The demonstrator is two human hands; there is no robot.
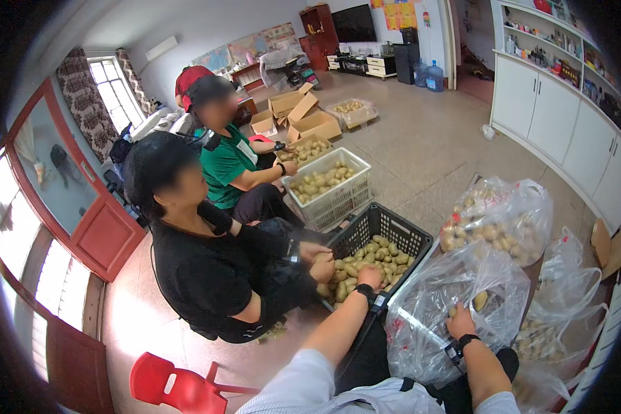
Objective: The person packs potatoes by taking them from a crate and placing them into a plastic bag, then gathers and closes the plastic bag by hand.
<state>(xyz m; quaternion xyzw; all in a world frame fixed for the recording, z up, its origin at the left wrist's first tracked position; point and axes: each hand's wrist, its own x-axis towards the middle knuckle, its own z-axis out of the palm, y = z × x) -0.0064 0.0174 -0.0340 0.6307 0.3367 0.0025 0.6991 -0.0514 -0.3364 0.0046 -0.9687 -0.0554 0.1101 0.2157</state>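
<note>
Brown-green oval fruit, which look like kiwifruit (391, 259), fill much of a black plastic crate (421, 239) in front of me. My left hand (370, 277) reaches into this crate, its fingers curled down around a kiwifruit that is mostly hidden. Over the mouth of a clear plastic bag (421, 303) is my right hand (461, 321), thumb and fingers closed on a kiwifruit showing only a small edge. Just beyond those fingers, another kiwifruit (480, 300) shows against the plastic. Both wrists wear black bands with small devices.
At the crate's left side sits a person in black (200, 269), both hands over the fruit. Behind, a person in green (228, 172) works by a white crate (362, 169). A filled bag (497, 228) lies at right; a red chair (176, 386) stands lower left.
</note>
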